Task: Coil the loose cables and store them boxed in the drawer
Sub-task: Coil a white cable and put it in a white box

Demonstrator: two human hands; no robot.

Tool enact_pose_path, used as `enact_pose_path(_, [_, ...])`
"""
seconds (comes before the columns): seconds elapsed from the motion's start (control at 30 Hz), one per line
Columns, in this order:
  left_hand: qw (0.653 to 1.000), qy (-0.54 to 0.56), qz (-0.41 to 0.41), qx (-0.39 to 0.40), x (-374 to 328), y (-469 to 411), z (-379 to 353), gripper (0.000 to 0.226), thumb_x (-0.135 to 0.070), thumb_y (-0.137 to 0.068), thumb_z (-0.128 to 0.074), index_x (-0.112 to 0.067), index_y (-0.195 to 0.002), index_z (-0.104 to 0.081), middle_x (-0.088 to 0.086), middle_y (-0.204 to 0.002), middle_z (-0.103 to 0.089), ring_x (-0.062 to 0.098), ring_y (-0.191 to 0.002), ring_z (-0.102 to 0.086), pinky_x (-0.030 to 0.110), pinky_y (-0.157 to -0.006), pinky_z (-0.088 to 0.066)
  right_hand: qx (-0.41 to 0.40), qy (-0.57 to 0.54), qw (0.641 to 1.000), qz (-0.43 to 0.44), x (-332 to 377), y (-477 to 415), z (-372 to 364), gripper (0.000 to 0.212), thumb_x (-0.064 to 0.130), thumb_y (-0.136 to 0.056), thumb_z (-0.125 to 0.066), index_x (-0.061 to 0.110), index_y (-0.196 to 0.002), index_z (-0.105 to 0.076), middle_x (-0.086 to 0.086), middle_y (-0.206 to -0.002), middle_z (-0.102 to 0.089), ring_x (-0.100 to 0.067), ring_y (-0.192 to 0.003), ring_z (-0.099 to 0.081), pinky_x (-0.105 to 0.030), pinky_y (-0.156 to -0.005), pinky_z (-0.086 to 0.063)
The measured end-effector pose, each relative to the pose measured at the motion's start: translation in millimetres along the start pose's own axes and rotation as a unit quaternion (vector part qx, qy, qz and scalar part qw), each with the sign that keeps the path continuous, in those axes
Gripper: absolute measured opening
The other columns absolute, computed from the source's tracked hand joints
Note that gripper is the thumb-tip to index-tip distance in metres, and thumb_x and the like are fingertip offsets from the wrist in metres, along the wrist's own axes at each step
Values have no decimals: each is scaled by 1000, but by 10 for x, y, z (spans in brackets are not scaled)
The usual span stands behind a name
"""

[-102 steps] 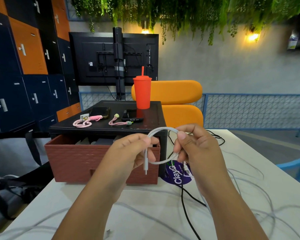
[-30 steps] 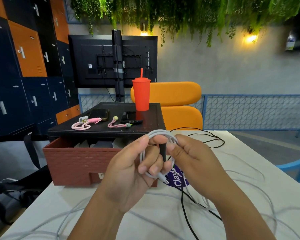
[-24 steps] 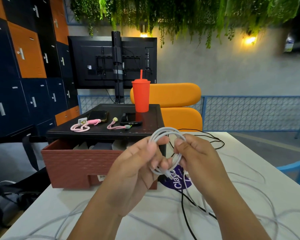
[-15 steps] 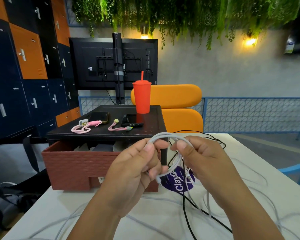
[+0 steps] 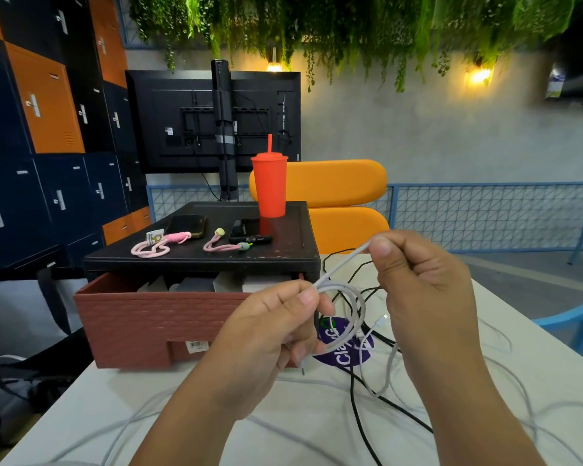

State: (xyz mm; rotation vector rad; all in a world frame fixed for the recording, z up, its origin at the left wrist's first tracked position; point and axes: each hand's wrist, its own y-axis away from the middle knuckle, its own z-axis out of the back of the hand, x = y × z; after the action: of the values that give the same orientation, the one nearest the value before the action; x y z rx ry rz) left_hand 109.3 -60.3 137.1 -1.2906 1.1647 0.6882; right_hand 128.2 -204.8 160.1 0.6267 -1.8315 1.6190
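Note:
A white cable (image 5: pixel 354 309) hangs in a small coil above the white table (image 5: pixel 317 428). My left hand (image 5: pixel 270 334) pinches the coil at its top left. My right hand (image 5: pixel 421 284) is raised to the right and pinches a straight stretch of the same cable between thumb and forefinger. The cable's free end with a small plug (image 5: pixel 381 320) dangles between my hands. Behind my left hand a brown drawer (image 5: pixel 132 317) stands pulled out of a black stand (image 5: pixel 216 257); something grey and white lies inside it.
Other loose white cables (image 5: pixel 505 334) and a black cable (image 5: pixel 360 418) sprawl over the table. On the stand are a red cup (image 5: pixel 270 186), two phones and two pink straps (image 5: pixel 155 245). A purple sticker (image 5: pixel 342 349) lies under the coil. Orange chair behind.
My right hand has pulled away up and to the right, drawing a stretch of cable out from the coil. The coil stays held in my left hand.

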Motion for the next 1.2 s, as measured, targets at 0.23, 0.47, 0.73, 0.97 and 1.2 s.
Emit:
enact_pose_path(0.23, [994, 104, -12, -31, 8, -3, 31, 22, -21, -78, -52, -15, -63, -68, -7, -43, -30, 7, -37, -34, 23, -55, -49, 21, 47, 997, -52, -51, -33, 62, 20, 22, -85, -61, 26, -67, -68, 2, -57, -53, -1, -51, -40, -9, -47, -33])
enact_pose_path(0.47, [899, 432, -62, 31, -16, -56, 479, 30, -18, -94, -46, 1, -106, -66, 1, -56, -51, 11, -55, -55, 28, -81, -50, 157, 148, 969, -124, -184, -83, 232, 19, 23, -90, -55, 23, -75, -68, 10, -44, -42, -2, -42, -36, -10, -42, -30])
enact_pose_path(0.73, [918, 347, -114, -154, -113, -24, 374, 50, -13, -73, -57, 6, -118, -59, -4, -60, -55, 7, -62, -62, 26, -79, -54, 276, 277, 919, -55, -168, -14, 106, 19, 26, -89, -58, 33, -75, -67, 4, -61, -59, -6, -60, -49, -20, -58, -39])
enact_pose_path(0.97, [945, 247, -160, -144, -70, -46, 280, 35, -11, -80, -61, 0, -111, -51, 0, -69, -57, 16, -78, -64, 27, -77, -54, 369, 276, 888, -2, -13, 47, 42, 15, 30, -89, -57, 27, -94, -71, 8, -77, -66, -6, -73, -55, -19, -66, -42])
enact_pose_path(1.2, [968, -86, -176, -156, 16, -52, 125, 38, -26, -83, -41, -52, -72, -68, -12, -66, -65, 19, -109, -57, 34, -100, -39, 401, 316, 857, 63, 68, 97, -24, 20, 32, -87, -56, 13, -89, -63, -3, -77, -62, -16, -69, -51, -34, -65, -44])
